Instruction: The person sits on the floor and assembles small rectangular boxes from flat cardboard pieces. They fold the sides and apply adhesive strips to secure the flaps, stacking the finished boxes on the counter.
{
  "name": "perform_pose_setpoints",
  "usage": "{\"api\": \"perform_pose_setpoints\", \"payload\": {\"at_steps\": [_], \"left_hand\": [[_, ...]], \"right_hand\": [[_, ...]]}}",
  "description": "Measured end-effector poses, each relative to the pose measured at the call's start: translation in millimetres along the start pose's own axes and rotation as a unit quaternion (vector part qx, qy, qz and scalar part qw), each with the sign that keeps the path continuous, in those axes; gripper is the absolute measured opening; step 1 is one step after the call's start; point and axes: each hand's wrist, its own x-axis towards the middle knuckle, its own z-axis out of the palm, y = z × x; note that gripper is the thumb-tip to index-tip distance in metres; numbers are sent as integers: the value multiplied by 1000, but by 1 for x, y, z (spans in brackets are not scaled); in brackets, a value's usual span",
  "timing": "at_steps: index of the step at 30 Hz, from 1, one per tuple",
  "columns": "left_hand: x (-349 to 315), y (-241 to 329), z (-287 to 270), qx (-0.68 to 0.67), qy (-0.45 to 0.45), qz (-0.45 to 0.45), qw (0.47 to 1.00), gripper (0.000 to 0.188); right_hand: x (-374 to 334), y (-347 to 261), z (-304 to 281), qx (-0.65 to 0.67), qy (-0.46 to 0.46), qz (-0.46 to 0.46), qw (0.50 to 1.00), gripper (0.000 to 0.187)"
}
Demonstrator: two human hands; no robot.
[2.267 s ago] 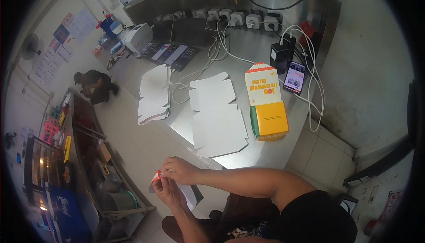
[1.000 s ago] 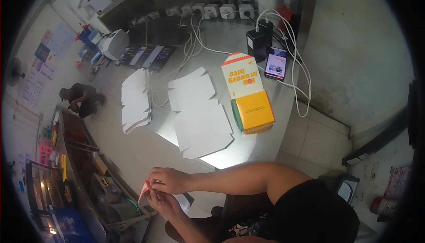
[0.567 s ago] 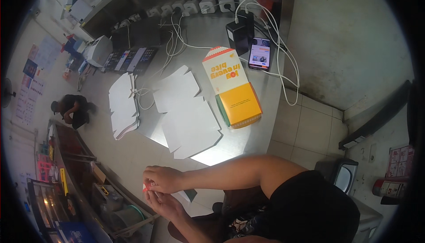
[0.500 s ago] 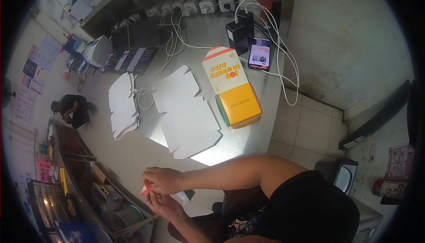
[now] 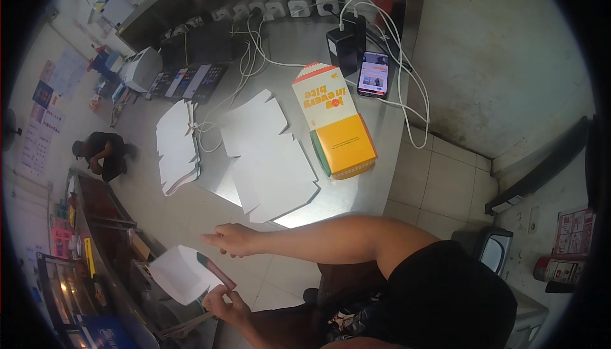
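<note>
The left hand [image 5: 227,306] has its fingers clamped on one corner of a half-folded paper box [image 5: 181,274], which sticks out ahead and to the left of these fingers, its white inside turned upward. I think the corner is pinched so that the rest stays free for the other hand. The right hand [image 5: 234,241] is just beyond the box, not touching it; its index finger is stretched out, the others bent, with nothing seen between them. Beyond the right fingers, on the steel table [image 5: 280,85], lie white card sheets [image 5: 273,171] and a card stack [image 5: 177,148], probably flat to be within easy reach. A yellow box [image 5: 345,148] is farther right of the fingers.
</note>
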Motion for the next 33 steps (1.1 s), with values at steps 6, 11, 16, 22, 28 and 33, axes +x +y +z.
{"api": "perform_pose_setpoints", "payload": {"at_steps": [6,11,16,22,28,33], "left_hand": [[-7,-19,0,48,-25,98,994,20],[-16,-24,4,32,30,84,996,19],[-26,-33,11,27,63,63,996,21],[-28,-41,19,70,37,-5,997,18],[1,15,36,119,-41,-27,992,32],[21,44,63,-67,0,-169,983,25]], "right_hand": [[-4,4,-3,-16,-69,42,997,44],[7,18,-5,-7,-77,113,991,28],[11,31,-2,35,-68,90,993,21],[8,22,-2,-76,-49,53,994,12],[3,26,7,-164,47,-141,975,13],[2,16,1,-107,22,-91,990,20]]}}
